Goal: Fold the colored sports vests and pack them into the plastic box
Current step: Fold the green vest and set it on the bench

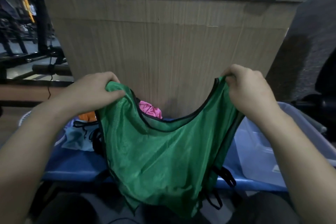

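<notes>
A green mesh sports vest [163,154] with black trim hangs spread in front of me, its neckline facing up. My left hand [92,91] grips its left shoulder strap and my right hand [249,89] grips its right shoulder strap, both lifted above a blue surface [76,162]. Behind the vest lie a pink vest [151,110], an orange vest [88,116] and a light blue vest [76,138] in a loose pile. A clear bluish plastic box [263,143] stands at the right, partly hidden by my right arm.
A tall beige ribbed panel [163,38] rises right behind the pile. Dark gym equipment [27,45] fills the left background. A grey textured wall [305,45] stands at the right. Black straps [227,176] dangle near the vest's lower right.
</notes>
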The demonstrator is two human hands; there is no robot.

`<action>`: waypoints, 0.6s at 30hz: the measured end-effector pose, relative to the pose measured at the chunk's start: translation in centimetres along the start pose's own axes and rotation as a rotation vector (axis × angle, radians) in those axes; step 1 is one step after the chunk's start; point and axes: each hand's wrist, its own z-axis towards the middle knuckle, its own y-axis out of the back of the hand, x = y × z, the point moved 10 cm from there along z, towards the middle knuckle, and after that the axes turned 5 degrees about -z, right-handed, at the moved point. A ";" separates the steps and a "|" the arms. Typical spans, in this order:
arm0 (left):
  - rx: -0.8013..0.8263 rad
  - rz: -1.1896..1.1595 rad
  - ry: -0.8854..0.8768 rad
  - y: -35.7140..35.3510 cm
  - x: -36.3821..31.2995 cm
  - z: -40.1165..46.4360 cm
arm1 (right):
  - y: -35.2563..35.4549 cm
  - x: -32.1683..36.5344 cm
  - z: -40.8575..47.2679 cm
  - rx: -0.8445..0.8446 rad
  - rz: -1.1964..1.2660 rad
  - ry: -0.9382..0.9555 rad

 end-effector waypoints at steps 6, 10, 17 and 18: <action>-0.192 -0.027 -0.027 2.0 -0.3 -0.6 | 0.2 0.4 -0.6 0.061 0.039 -0.027; -0.160 -0.111 -0.055 1.6 -0.7 -0.6 | -0.1 1.0 -1.0 0.111 0.129 -0.027; -0.010 -0.357 -0.028 -0.1 -1.6 -0.7 | -1.4 -0.2 -0.8 0.188 0.292 -0.115; 0.013 -0.414 -0.008 -0.6 -1.5 -0.7 | -1.7 -0.4 -0.9 0.202 0.343 -0.136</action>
